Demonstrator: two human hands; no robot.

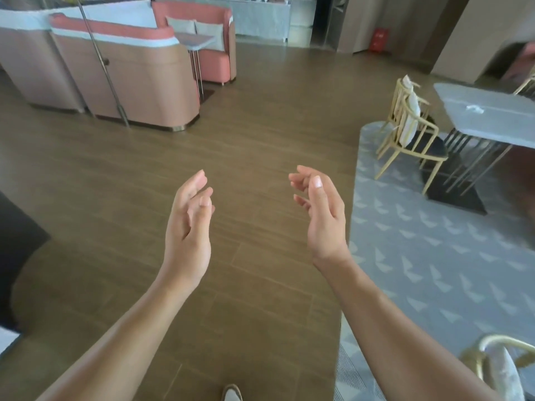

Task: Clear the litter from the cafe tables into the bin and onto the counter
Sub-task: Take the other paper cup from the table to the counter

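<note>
My left hand (pixel 189 224) and my right hand (pixel 321 212) are raised side by side over the brown wooden floor, palms turned toward each other, fingers loosely curled, holding nothing. Far to the right stands a grey cafe table (pixel 492 114) with a small crumpled white piece of litter (pixel 474 109) lying on its top. A second small table (pixel 194 41) sits between the pink booth seats at the back. A long pale counter (pixel 260 15) runs along the far wall. No bin is in view.
Pink and tan booth sofas (pixel 127 73) fill the left back, with a thin metal pole (pixel 101 59) in front. Gold-framed chairs (pixel 411 128) stand by the grey table on a grey patterned rug (pixel 434 256). Another chair (pixel 503 369) is at the bottom right. A red box (pixel 378 39) sits far back.
</note>
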